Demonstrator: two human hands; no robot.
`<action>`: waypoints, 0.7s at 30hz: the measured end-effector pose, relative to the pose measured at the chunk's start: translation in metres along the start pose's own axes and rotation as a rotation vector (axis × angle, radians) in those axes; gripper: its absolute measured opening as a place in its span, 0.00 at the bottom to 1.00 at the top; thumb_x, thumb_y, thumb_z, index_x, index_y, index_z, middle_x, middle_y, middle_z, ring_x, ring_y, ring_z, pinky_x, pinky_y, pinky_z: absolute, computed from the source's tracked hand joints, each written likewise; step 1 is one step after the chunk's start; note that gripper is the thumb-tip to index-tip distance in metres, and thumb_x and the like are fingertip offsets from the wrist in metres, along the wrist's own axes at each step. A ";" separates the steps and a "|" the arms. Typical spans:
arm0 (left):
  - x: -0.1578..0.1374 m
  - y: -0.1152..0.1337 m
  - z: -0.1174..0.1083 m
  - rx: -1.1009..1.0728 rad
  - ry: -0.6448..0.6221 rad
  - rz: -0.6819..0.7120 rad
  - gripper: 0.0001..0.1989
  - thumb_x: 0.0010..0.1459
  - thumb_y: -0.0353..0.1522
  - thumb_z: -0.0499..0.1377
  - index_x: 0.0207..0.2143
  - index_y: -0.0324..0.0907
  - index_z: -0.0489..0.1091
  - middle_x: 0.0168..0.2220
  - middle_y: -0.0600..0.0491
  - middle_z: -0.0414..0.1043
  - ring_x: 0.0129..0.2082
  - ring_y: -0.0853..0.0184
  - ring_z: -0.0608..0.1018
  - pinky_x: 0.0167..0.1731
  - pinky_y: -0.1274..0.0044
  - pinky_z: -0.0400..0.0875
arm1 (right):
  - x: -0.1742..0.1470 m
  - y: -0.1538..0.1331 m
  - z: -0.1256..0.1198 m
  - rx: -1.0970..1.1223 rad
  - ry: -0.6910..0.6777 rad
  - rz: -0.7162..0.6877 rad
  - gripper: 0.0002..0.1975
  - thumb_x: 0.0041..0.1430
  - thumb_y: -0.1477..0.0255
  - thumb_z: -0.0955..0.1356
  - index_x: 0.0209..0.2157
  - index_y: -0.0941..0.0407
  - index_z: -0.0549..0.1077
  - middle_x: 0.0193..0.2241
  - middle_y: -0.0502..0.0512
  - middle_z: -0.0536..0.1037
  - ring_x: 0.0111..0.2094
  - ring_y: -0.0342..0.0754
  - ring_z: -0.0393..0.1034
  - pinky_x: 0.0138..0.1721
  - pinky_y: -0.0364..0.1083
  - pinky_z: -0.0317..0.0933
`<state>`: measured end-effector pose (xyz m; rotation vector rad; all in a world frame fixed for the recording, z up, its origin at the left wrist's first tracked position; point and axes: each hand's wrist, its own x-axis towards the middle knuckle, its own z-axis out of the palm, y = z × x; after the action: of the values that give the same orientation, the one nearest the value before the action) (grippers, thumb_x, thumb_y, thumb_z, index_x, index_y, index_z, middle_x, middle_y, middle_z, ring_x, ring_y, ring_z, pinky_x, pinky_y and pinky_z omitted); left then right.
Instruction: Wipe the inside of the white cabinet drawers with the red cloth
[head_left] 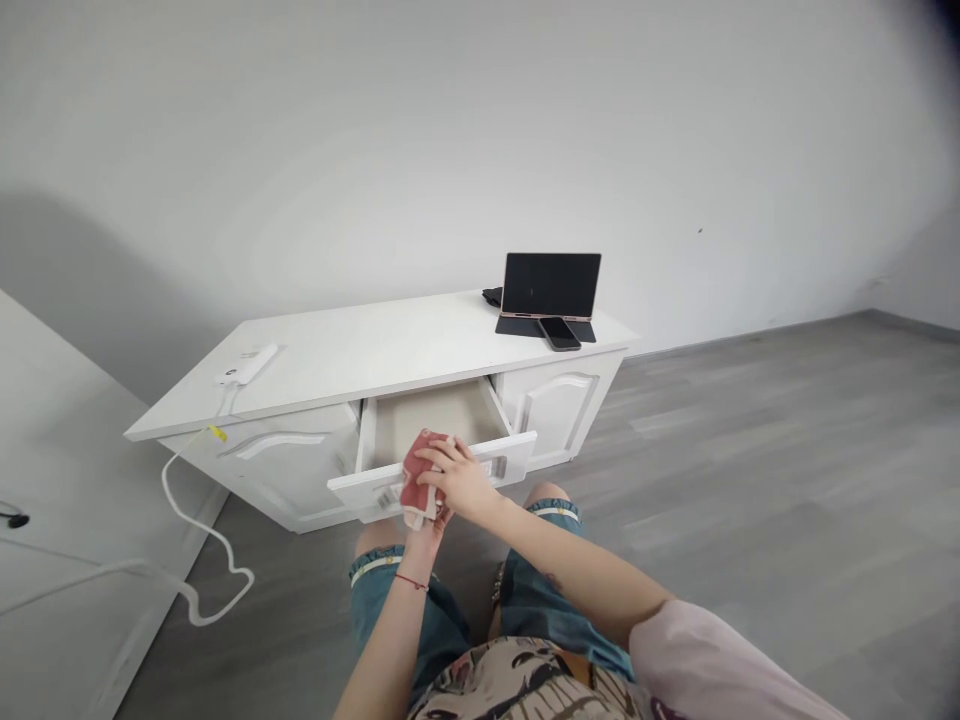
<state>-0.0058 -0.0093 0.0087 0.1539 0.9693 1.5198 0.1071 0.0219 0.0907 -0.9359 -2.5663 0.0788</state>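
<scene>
A folded red-and-white cloth (414, 482) is held just below the centre of the frame, in front of and partly over the front panel of an open drawer (517, 453). It is gripped between both hands: the right hand (461, 484) is laid across its right side with the fingers bent onto the fabric, while the left hand (433, 525) is closed on it from below. The left fingers are mostly hidden by the folds, so their exact placing cannot be told.

The cloth is judged to be light and soft, with little stiffness of its own; no breakage is to be feared, and little slipping is expected against bare skin. The layers, however, may be easily loosened if only one is pinched. A hold is therefore best taken through the whole folded stack, at the thicker middle, with the underside supported by a palm. The pale lower corner, which hangs loose near the left wrist, is better avoided as a sole grip, since the bundle could be unfolded by it.

A tablet (551, 285) and a smartphone (559, 334) are carried by the white counter (375, 340), right of the centre of the frame.
</scene>
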 end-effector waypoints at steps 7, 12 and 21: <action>0.000 -0.001 0.004 0.062 -0.011 -0.057 0.05 0.54 0.22 0.62 0.28 0.38 0.71 0.30 0.49 0.79 0.30 0.66 0.81 0.36 0.73 0.76 | -0.069 0.036 0.013 -0.141 0.232 0.303 0.18 0.61 0.72 0.66 0.49 0.40 0.76 0.57 0.53 0.70 0.61 0.57 0.54 0.65 0.67 0.27; -0.001 0.001 0.003 0.081 0.049 -0.104 0.09 0.53 0.23 0.64 0.24 0.40 0.68 0.26 0.51 0.79 0.27 0.67 0.81 0.44 0.69 0.76 | -0.102 0.053 0.037 -0.213 0.320 0.568 0.22 0.54 0.77 0.68 0.46 0.37 0.78 0.50 0.55 0.71 0.56 0.60 0.56 0.61 0.65 0.42; 0.002 0.002 0.004 0.072 0.060 -0.111 0.11 0.56 0.22 0.62 0.24 0.40 0.67 0.26 0.51 0.79 0.27 0.68 0.81 0.41 0.71 0.77 | -0.114 0.049 0.098 -0.005 0.557 0.854 0.29 0.44 0.85 0.61 0.43 0.47 0.80 0.45 0.59 0.64 0.47 0.56 0.60 0.52 0.56 0.60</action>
<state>-0.0051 -0.0057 0.0120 0.1045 1.0643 1.3951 0.1773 -0.0039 -0.0487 -1.7034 -1.5400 0.0405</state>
